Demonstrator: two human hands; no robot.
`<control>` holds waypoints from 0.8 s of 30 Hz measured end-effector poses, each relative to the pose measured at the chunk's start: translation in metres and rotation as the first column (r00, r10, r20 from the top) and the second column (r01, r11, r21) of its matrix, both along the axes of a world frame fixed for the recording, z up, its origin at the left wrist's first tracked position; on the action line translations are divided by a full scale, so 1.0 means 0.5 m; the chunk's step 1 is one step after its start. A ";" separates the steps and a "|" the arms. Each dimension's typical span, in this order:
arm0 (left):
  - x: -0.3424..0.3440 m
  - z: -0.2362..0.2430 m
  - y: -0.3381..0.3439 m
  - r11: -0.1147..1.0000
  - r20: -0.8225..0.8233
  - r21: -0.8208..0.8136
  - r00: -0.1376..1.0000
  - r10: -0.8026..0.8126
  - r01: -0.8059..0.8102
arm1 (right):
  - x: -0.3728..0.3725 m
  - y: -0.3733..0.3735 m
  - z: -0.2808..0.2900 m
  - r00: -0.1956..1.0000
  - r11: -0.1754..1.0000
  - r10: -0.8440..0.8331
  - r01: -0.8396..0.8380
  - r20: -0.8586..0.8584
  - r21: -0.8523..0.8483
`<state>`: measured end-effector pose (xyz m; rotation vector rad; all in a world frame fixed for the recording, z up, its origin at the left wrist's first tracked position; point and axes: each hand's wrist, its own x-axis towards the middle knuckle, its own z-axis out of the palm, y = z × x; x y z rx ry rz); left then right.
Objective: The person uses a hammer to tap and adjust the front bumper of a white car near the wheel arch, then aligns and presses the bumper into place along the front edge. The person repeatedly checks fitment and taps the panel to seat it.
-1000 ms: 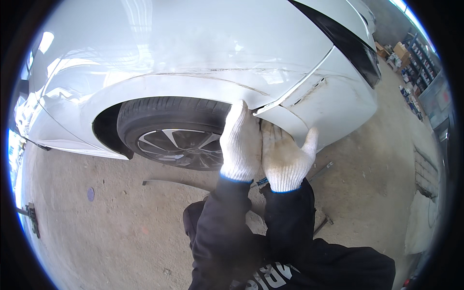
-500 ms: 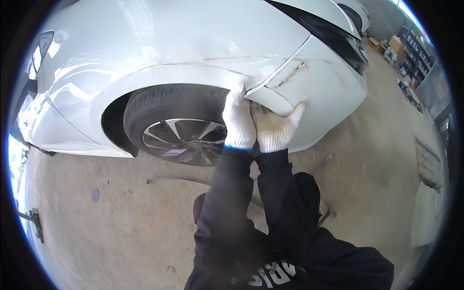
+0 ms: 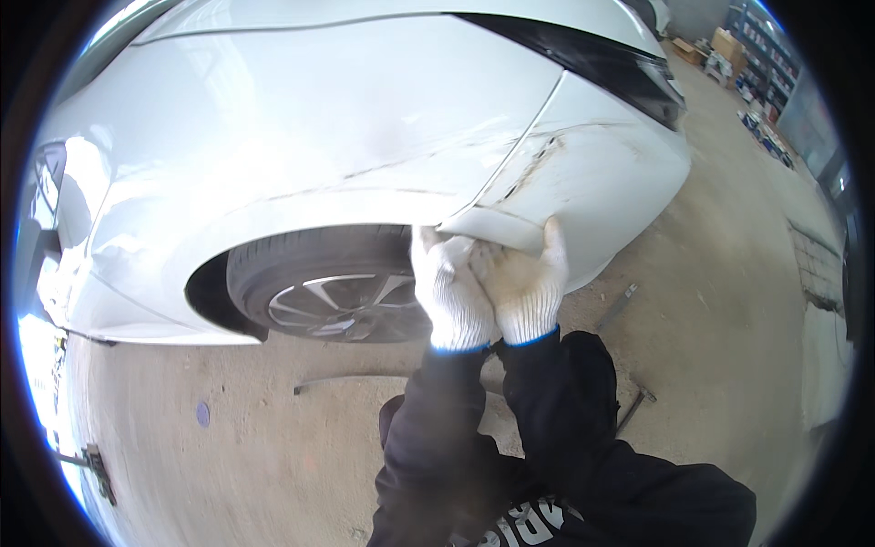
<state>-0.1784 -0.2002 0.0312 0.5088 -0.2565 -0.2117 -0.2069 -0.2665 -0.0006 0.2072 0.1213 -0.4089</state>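
Note:
A white car's front bumper meets the front fender along a slanted seam, with dark scuffs and a crack near it. Both my hands wear white knitted gloves with blue cuffs, side by side at the bumper's lower wheel-arch corner. My right hand grips that edge, thumb on the outer face and fingers curled behind. My left hand is closed at the same corner, its thumb up against the fender's arch edge by the seam; its fingertips are hidden. Just left of it sits the front wheel.
On the concrete floor lie a curved strip, a hammer-like tool and a thin bar. A dark metal object stands far left. Cardboard boxes and loaded shelves are at the back right.
The view has tilted, so the car and hands sit lower in the picture. My left thumb has shifted slightly along the arch edge; both hands stay at the bumper corner.

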 end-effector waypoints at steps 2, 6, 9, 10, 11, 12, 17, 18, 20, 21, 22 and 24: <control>-0.022 0.012 -0.006 0.998 -0.030 0.056 0.999 0.038 -0.036 | -0.013 0.003 0.025 0.988 0.997 0.017 -0.028 -0.155 -0.073; -0.040 0.016 -0.013 0.977 -0.145 0.145 0.974 0.176 -0.155 | -0.032 0.010 0.033 0.978 0.995 0.059 -0.073 -0.199 -0.063; -0.025 0.005 -0.009 0.954 -0.089 0.231 0.972 0.217 -0.191 | -0.009 0.013 0.026 0.992 0.991 0.039 -0.054 -0.119 -0.124; -0.027 0.011 -0.014 0.947 -0.092 0.280 0.977 0.193 -0.160 | -0.005 0.006 0.019 0.994 0.988 0.014 -0.030 -0.110 -0.150; -0.029 0.019 -0.019 0.936 -0.095 0.328 0.981 0.167 -0.128 | -0.006 -0.001 0.019 0.993 0.990 0.015 -0.031 -0.119 -0.137; -0.034 0.031 -0.007 0.946 -0.131 0.313 0.983 0.131 -0.084 | -0.005 0.004 0.019 0.990 0.992 0.028 -0.045 -0.135 -0.118; -0.025 0.012 0.009 0.929 -0.067 0.341 0.983 0.173 -0.140 | -0.008 0.032 0.023 0.984 0.995 0.019 -0.037 -0.176 -0.097; -0.019 -0.001 0.008 0.943 -0.070 0.317 0.989 0.128 -0.099 | -0.012 0.031 0.022 0.987 0.993 0.003 -0.022 -0.161 -0.117; -0.003 -0.021 0.003 0.941 -0.059 0.321 0.989 0.132 -0.106 | -0.009 0.023 0.024 0.993 0.983 0.023 -0.043 -0.116 -0.178; -0.010 -0.017 -0.008 0.940 -0.055 0.326 0.991 0.119 -0.095 | -0.018 0.012 0.022 0.995 0.978 0.020 -0.039 -0.094 -0.205; -0.023 -0.006 -0.003 0.927 -0.084 0.366 0.989 0.121 -0.082 | -0.022 0.010 0.021 0.994 0.980 0.037 -0.056 -0.102 -0.192; -0.025 -0.010 0.004 0.948 -0.102 0.303 0.987 0.128 -0.092 | -0.027 0.015 0.012 0.992 0.987 0.052 -0.068 -0.112 -0.144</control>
